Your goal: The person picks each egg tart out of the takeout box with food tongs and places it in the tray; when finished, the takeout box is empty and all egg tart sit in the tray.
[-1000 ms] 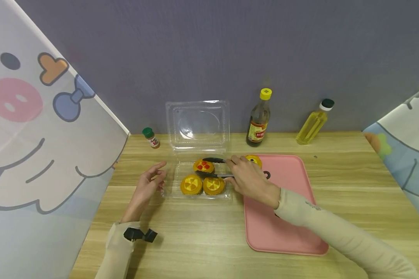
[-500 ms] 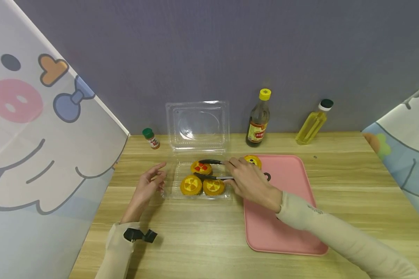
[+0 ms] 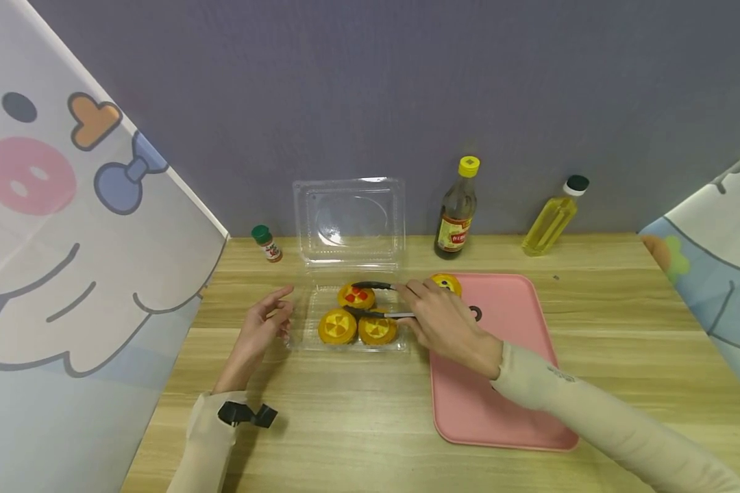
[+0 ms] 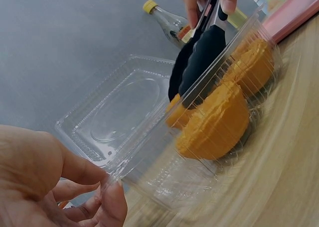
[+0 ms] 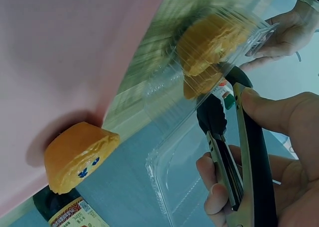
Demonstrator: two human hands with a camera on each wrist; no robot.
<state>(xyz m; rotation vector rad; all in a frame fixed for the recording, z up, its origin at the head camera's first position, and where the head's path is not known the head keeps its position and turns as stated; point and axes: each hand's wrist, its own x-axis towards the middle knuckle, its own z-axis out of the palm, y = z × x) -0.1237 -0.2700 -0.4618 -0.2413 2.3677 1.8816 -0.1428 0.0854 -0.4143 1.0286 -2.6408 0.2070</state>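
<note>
My right hand (image 3: 440, 318) grips a pair of black-tipped metal tongs (image 3: 401, 315). The tips of the tongs reach into a clear plastic clamshell container (image 3: 311, 308), on either side of a tart with red pieces on top (image 3: 355, 296). Two tarts with yellow wedge patterns, a left one (image 3: 337, 327) and a right one (image 3: 377, 331), sit in front of it in the same container. At the container's left edge is my left hand (image 3: 265, 322); the left wrist view shows its thumb (image 4: 82, 167) and fingers pinching the rim.
A pink tray (image 3: 506, 424) lies to the right, bearing a tart with dark blue dots (image 3: 449, 282) at its back left corner. The container's raised lid (image 3: 351, 219), a green-capped shaker (image 3: 266, 244), a yellow-capped sauce bottle (image 3: 456, 212) and an oil bottle (image 3: 551, 222) stand along the wall.
The tongs and the red-topped tart have shifted slightly left inside the container since a second ago. The left hand and the other tarts have stayed in place.
</note>
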